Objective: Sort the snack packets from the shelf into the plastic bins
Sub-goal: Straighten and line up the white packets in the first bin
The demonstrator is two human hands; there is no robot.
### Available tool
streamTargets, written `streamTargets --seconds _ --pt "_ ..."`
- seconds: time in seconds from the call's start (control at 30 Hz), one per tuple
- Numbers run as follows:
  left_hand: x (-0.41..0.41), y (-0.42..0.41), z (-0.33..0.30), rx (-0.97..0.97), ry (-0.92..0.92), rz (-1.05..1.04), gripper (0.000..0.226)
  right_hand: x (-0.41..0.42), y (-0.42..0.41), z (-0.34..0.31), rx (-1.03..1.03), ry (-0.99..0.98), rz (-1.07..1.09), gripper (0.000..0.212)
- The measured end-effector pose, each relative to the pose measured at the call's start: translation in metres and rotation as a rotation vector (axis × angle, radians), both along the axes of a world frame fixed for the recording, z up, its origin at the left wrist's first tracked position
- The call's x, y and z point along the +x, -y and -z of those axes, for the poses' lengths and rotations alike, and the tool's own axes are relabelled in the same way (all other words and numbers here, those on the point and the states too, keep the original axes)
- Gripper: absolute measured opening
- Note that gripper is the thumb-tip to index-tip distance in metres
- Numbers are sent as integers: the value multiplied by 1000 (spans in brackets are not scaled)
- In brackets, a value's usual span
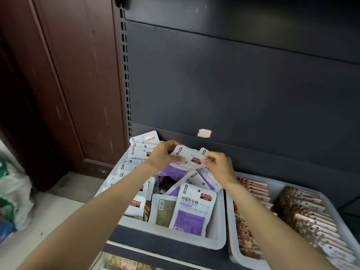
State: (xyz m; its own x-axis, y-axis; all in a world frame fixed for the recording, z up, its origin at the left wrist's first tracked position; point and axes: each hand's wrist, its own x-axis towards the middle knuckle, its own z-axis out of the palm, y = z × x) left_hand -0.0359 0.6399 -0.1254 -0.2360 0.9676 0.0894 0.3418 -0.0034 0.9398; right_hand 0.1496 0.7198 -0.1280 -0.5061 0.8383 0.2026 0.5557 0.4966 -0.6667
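A: What is seen first?

B: A dark shelf unit (233,84) is seen, with two pale plastic bins on its ledge. The left bin (218,238) is filled with white-and-purple snack packets; the right bin (232,242) is packed with brown packets (303,209) in rows.

A: Where is the packet being worked?

B: A small bunch of white-and-purple packets (191,155) is held up over the far end of the left bin, above loose ones lying crosswise. One packet (191,213) is propped upright at the near wall.

A: How would such a packet be expected to handle?

B: It is judged light, soft and flexible, with a glossy film likely to slip. The flat sealed top edge, near the hang hole, is thought the best place to be pinched; the filled belly would sag and shift.

A: And the hands?

B: Both forearms are stretched forward over the bin. The left hand (162,154) is curled at the bunch's left edge, fingers bent round it. The right hand (219,165) is closed on the right edge, fingertips pinching the top. The bunch is spanned between the two hands, tilted slightly.
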Motion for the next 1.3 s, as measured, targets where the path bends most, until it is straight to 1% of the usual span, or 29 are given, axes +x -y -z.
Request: streamTargets --seconds 0.03,0.13,0.2,0.23,0.3,0.33,0.37,0.4,0.5,0.53,0.57,0.63,0.7,0.77,0.83,0.9,1.0,1.07,1.1,1.17,1.2,1.23,1.3 --pt "-1 0 0 -6 -21 -8 25 0 -1 0 4 -2 11 11" --pt "-7 -2 0 1 -203 -40 19 -3 1 -2 20 -45 -18 14" --pt "-13 -5 1 17 -285 -104 15 -4 -3 0 3 -24 5 26" --pt "-14 -7 2 24 -290 -149 14 -2 -7 4 -12 36 36 36" --pt "-13 -10 3 33 -244 -226 13 6 -13 13 -78 229 111 62" --pt "-11 -11 2 36 -227 -248 12 11 -15 17 -108 326 139 70" --pt "-9 -13 2 40 -220 -255 11 15 -16 20 -116 396 166 71" --pt "-7 -15 2 38 -221 -252 11 18 -17 22 -90 437 193 65" --pt "-7 -17 2 31 -229 -228 11 19 -21 20 29 406 259 19" --pt "-9 -17 2 30 -230 -232 11 18 -21 18 51 396 276 11" --pt "-11 -18 1 35 -226 -242 12 16 -19 17 86 396 284 9" --pt "-14 -16 -1 60 -187 -298 12 13 -16 15 165 402 282 12" --pt "-16 -15 -2 101 -125 -405 12 13 -15 17 202 377 260 11" --pt "-17 -16 -1 119 -68 -479 13 21 -19 18 112 343 177 7" --pt "-15 -17 -1 104 -42 -486 15 32 -23 18 13 319 64 7" --pt "-13 -19 -1 82 -19 -484 13 38 -22 14 -12 333 7 6" --pt "-14 -21 -5 84 -44 -527 2 34 -18 10 -38 376 -18 3" --pt "-20 -20 -9 77 -27 -569 3 28 -15 8 -88 395 0 15" --pt "-23 -19 -10 71 -9 -563 7 25 -13 6 -104 399 4 22" --pt "-29 -18 -10 45 31 -476 12 18 -8 1 -138 406 -10 45" --pt "-31 -18 -10 31 38 -424 11 15 -5 0 -157 414 -19 50" --pt "-32 -19 -10 23 31 -387 10 11 -3 -2 -165 426 -21 45" --pt "-35 -20 -12 33 3 -367 8 7 0 -4 -158 457 7 26"
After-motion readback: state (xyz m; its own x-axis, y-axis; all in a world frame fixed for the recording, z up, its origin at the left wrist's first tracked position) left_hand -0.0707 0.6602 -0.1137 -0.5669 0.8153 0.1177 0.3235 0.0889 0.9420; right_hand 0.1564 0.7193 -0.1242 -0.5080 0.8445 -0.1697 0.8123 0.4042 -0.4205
